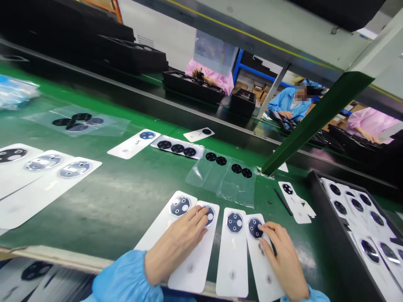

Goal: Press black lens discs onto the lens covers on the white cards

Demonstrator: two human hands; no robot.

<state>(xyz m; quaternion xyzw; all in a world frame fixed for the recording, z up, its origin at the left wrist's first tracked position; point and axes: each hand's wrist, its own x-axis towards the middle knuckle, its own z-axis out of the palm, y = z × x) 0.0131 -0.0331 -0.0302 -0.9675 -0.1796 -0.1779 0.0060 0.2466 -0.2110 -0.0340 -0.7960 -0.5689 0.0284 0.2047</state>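
Several white phone back panels with round dark camera discs lie on the green bench in front of me. My left hand (179,239) rests over a panel (192,268), its fingers stretched onto the disc (209,216) at the top. My right hand (283,256) is at the rightmost panel (264,285), with thumb and forefinger apart beside its dark disc (255,227). A thin dark item (273,248) shows between that thumb and the fingers; whether it is held I cannot tell. Between my hands lies another panel (232,260).
On the right stands a black tray (333,235) of panels. A black stick (283,201) lies beside a broken-looking panel (297,205). Clear bags (223,180) with black discs lie ahead. A green post (315,121) rises at right. Co-workers (291,102) sit beyond.
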